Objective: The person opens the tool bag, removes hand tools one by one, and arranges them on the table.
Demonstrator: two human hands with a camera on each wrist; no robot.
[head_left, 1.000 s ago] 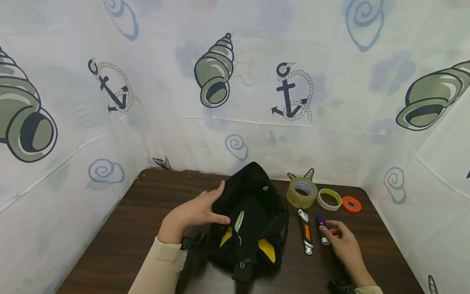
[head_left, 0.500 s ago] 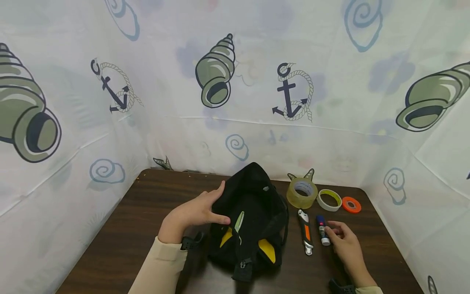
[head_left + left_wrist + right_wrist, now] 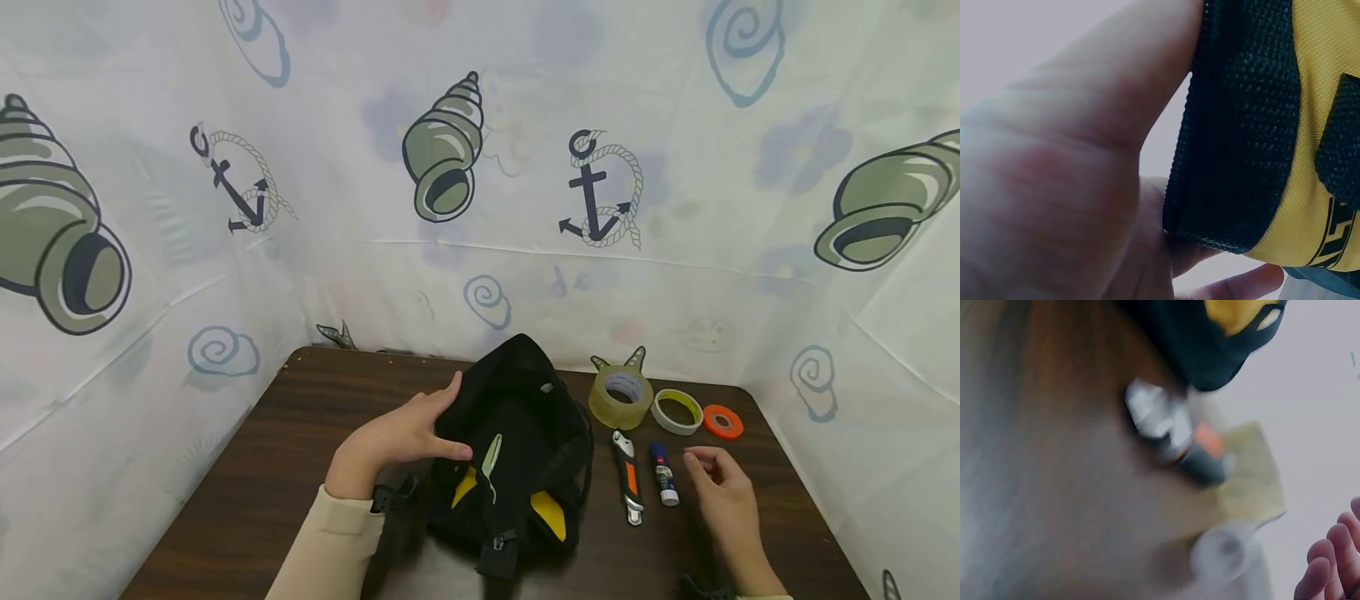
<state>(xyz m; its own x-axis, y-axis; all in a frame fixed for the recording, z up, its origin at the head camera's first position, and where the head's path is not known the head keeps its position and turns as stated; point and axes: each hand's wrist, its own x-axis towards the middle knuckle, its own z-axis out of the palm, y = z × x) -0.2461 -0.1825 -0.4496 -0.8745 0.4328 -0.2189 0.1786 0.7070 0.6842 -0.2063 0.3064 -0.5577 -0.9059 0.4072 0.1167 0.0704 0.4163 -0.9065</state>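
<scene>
My left hand (image 3: 397, 437) grips the left side of a black bag (image 3: 517, 400) with yellow patches, thumb on the near face and fingers behind it. Close up in the left wrist view, that hand (image 3: 1066, 169) meets the bag's black webbing (image 3: 1241, 137) and yellow cloth. To the right, a glue stick (image 3: 664, 473) with a dark blue cap lies on the table. My right hand (image 3: 723, 492) is just right of it, fingers loosely bent and holding nothing. In the right wrist view its fingertips (image 3: 1319, 572) appear at the edge, apart from the blurred glue stick (image 3: 1216, 556).
A utility knife (image 3: 628, 479) with an orange inlay lies between bag and glue stick. Behind are a wide clear tape roll (image 3: 618, 414), a white tape roll (image 3: 675, 427) and a small orange roll (image 3: 731, 432). Printed cloth (image 3: 525, 292) walls in the brown table (image 3: 337, 379).
My right hand has let go of the glue stick and moved a little to the right of it. The left hand stays on the bag.
</scene>
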